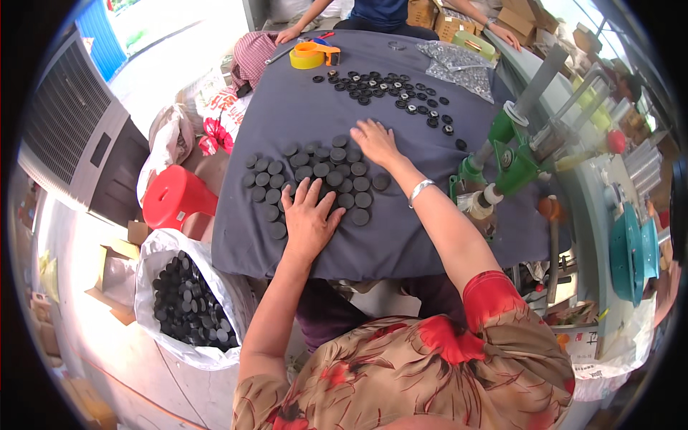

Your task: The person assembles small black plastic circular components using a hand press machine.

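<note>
left hand (309,218) flat on black caps (315,172) | right hand (374,140) at cluster's far edge | grey table (401,236)

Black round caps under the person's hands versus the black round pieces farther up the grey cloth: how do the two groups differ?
The near black round caps lie packed edge to edge; the far black round pieces are scattered loosely. The near caps look plain and larger; the far pieces look smaller, many with pale centres. The left hand and right hand rest on the near caps; neither touches the far pieces. Both groups lie on the grey cloth-covered table.
</note>
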Motion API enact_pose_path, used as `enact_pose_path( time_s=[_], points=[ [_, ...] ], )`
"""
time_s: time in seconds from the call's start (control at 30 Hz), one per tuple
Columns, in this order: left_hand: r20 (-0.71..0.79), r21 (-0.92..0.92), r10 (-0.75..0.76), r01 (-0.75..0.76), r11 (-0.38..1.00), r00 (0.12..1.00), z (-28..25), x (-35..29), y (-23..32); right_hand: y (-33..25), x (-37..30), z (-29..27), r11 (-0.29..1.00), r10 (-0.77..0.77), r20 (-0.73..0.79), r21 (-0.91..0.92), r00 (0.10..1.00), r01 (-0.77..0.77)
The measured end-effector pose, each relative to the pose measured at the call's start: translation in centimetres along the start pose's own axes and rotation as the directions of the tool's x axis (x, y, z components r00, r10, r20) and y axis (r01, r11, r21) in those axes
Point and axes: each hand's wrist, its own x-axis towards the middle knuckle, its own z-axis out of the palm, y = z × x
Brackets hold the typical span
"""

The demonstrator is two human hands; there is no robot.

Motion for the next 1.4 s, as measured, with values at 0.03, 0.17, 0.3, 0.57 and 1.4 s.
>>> enact_pose_path(
  time_s=[0.03, 0.17, 0.3, 0.57, 1.4],
  points=[
    [0.005, -0.005, 0.004, -0.004, 1.0, 1.0, 0.0, 0.0, -0.2, -0.3, -0.2, 0.2, 1.0, 0.008, 0.0, -0.001, 1.0, -0.008],
    [-0.018, -0.019, 0.019, -0.019, 1.0, 1.0, -0.1, 0.4, -0.3, -0.9, -1.2, 1.5, 0.973, -0.205, 0.132, 0.136, 0.97, 0.187],
    [-0.029, -0.005, 0.005, -0.005, 1.0, 1.0, -0.4, -0.3, -0.8, -0.8, -5.2, -0.5, 0.972, -0.162, -0.02, 0.168, 0.987, 0.163],
    [-0.04, -0.004, 0.069, -0.069, 0.998, 0.997, 0.2, 0.1, 0.1, -2.2, -9.4, 0.1, 0.981, -0.165, -0.078, 0.09, 0.983, 0.171],
    [0.368, -0.761, 0.048, 0.271, 0.59, 0.929, 8.7, 9.2, 20.6, 5.4, -14.5, -37.3, 0.625, 0.098, -0.844, 0.464, 0.528, 0.627]
  ],
)
